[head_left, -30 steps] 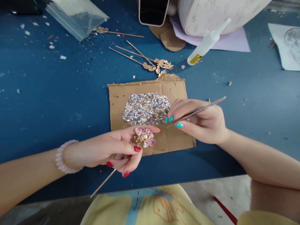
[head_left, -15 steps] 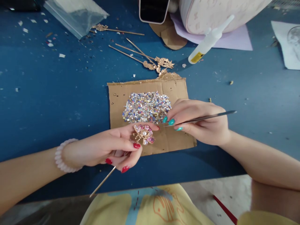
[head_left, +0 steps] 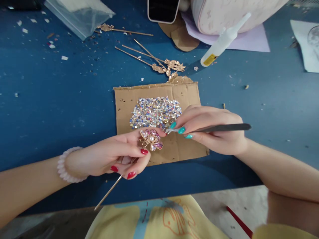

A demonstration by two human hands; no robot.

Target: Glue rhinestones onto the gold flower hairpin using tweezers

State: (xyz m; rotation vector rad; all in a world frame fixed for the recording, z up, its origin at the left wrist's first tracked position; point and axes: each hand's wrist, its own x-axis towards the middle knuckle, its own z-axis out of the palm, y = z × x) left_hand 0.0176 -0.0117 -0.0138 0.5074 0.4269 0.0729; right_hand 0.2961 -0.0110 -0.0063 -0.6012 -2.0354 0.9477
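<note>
My left hand (head_left: 124, 152) is closed on a hairpin (head_left: 152, 139) with a metal stick that slants down toward the table's near edge. Its butterfly-like head carries pink stones and a pearl-like bead at the centre. In my right hand (head_left: 211, 129) is a pair of dark-handled tweezers (head_left: 224, 127), pinched between thumb and fingers. The tweezers' pale tips are at my left index fingertip, beside the hairpin's head; whether they grip anything is too small to tell. Behind both hands, a pile of glittering rhinestones (head_left: 156, 111) lies on a piece of cardboard (head_left: 181, 146).
Several gold-coloured hairpins (head_left: 174, 65) lie beyond the cardboard, near a plastic bag (head_left: 82, 20). A white glue bottle (head_left: 220, 46) leans against a pale pouch (head_left: 231, 13). Near it are a phone (head_left: 163, 10) and, far right, a paper sheet (head_left: 307, 46).
The tweezers have turned in my right hand, and their tips have moved left to my left fingertip. My left hand and the hairpin have shifted slightly up and left.
</note>
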